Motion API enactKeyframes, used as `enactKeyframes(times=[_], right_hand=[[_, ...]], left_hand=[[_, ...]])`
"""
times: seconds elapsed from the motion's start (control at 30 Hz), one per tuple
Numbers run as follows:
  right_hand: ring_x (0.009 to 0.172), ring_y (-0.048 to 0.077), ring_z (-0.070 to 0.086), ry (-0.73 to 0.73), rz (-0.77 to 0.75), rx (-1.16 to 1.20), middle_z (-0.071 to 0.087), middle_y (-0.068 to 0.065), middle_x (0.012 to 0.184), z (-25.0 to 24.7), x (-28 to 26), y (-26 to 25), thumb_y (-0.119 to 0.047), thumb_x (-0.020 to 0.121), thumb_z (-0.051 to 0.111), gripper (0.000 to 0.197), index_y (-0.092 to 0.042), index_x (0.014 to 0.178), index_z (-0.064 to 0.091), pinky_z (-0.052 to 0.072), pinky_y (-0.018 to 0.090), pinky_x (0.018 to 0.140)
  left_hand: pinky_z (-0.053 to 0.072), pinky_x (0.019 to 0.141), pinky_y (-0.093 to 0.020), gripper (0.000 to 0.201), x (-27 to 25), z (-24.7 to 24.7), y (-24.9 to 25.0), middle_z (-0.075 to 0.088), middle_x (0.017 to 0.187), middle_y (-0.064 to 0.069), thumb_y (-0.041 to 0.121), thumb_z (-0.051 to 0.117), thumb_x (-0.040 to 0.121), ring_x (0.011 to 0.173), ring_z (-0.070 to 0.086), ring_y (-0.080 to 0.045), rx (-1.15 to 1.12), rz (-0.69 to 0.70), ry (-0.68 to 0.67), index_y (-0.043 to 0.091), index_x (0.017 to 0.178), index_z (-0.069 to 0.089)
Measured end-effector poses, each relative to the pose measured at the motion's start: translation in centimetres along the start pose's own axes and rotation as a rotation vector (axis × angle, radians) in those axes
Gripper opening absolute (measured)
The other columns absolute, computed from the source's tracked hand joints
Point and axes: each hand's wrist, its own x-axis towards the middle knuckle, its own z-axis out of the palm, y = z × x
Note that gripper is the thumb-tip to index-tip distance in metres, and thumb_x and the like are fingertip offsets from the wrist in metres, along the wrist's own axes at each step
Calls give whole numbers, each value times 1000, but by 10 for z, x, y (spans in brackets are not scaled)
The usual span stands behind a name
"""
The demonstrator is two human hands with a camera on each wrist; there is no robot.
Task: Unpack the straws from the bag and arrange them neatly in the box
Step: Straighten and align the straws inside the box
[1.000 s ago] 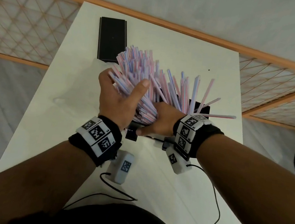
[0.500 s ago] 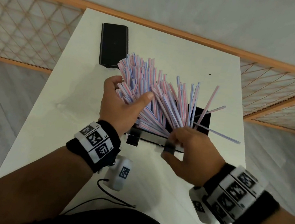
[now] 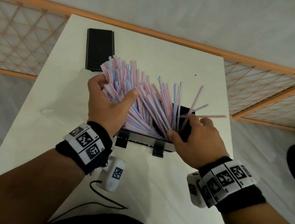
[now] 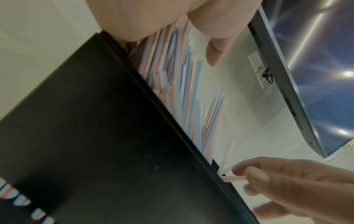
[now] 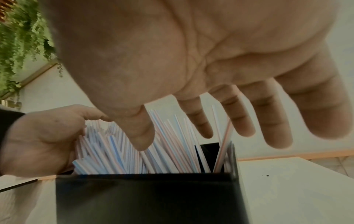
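Over the white tabletop [image 3: 48, 136], the left hand [image 3: 105, 106] grips pink-and-blue striped plastic straws [image 3: 144, 100] standing splayed in the black rectangular box [image 3: 185, 117]; the right hand [image 3: 199, 138], fingers [image 5: 203, 125] spread, nudges strays; neatening remains.

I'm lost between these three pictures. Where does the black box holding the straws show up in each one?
Head view: black box at centre, between the hands.
Left wrist view: it fills the lower left.
Right wrist view: it spans the bottom centre.
Shared landmark: the pink, blue and white striped straws sticking out of it.
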Motion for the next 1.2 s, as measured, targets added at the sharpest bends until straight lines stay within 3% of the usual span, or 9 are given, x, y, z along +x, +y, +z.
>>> enactKeyframes(times=[0.13, 0.3, 0.4, 0.6, 0.73, 0.83, 1.0, 1.13, 1.2], right_hand=[[120, 34, 50, 48, -16, 98, 50, 12, 129, -6, 15, -9, -63, 80, 62, 75, -12, 132, 45, 45, 42, 98], [114, 29, 54, -51, -3, 241, 57, 5, 122, -12, 39, -17, -69, 69, 66, 59, -33, 112, 49, 45, 48, 100], [120, 27, 55, -78, -84, 243, 56, 2, 134, -14, 45, -24, -68, 71, 68, 61, -31, 117, 53, 39, 52, 107], [126, 24, 51, -25, -395, 276, 49, 5, 139, -14, 39, -58, -49, 78, 75, 69, -22, 136, 49, 36, 22, 97], [150, 18, 16, -73, -447, 306, 17, 10, 161, -4, 47, -77, -40, 78, 78, 72, -31, 141, 44, 21, 19, 106], [149, 21, 20, -62, -497, 310, 19, 8, 160, -3, 52, -82, -39, 78, 77, 74, -34, 143, 42, 28, 23, 108], [146, 35, 27, -131, -493, 235, 22, 11, 158, 8, 51, -89, -70, 66, 61, 94, -39, 148, 28, 35, 53, 113], [148, 26, 23, -29, -506, 430, 31, 16, 150, 2, 49, -87, -45, 71, 79, 66, -29, 130, 54, 36, 39, 114], [149, 22, 21, -65, -515, 506, 31, 13, 150, -1, 49, -85, -38, 69, 84, 48, -32, 112, 64, 31, 41, 117]], left_hand=[[55, 100, -41, 77, 0, 2, 7, 59, 128, 4, 51, 84, 63, 112, 66, -11, -54, -28, -15, 30, 126, 45], [53, 104, -49, 98, 4, 0, 10, 58, 136, -4, 58, 82, 54, 122, 62, -22, -190, -176, -28, 24, 137, 43], [49, 108, -50, 101, 11, -3, 17, 58, 133, -5, 49, 84, 56, 122, 62, -22, -296, -248, -50, 19, 142, 41], [53, 100, -58, 79, 13, -3, 23, 69, 122, -11, 38, 79, 68, 110, 71, -28, -388, -238, -96, 14, 137, 47], [54, 99, -58, 92, 7, -2, 21, 67, 126, -13, 47, 80, 59, 111, 71, -28, -414, -244, -83, 13, 138, 45], [56, 97, -58, 93, 7, -3, 20, 65, 127, -15, 50, 79, 58, 110, 71, -28, -435, -253, -69, 13, 136, 44], [58, 94, -54, 81, 9, -3, 15, 66, 126, -19, 41, 78, 72, 108, 72, -30, -468, -257, -68, 6, 136, 43], [50, 104, -57, 100, 18, -6, 8, 66, 130, -18, 59, 84, 67, 120, 66, -34, -496, -292, -74, 4, 142, 45], [43, 109, -61, 107, 36, -8, -22, 63, 137, -17, 72, 84, 61, 129, 58, -37, -456, -323, -128, 10, 142, 51]])
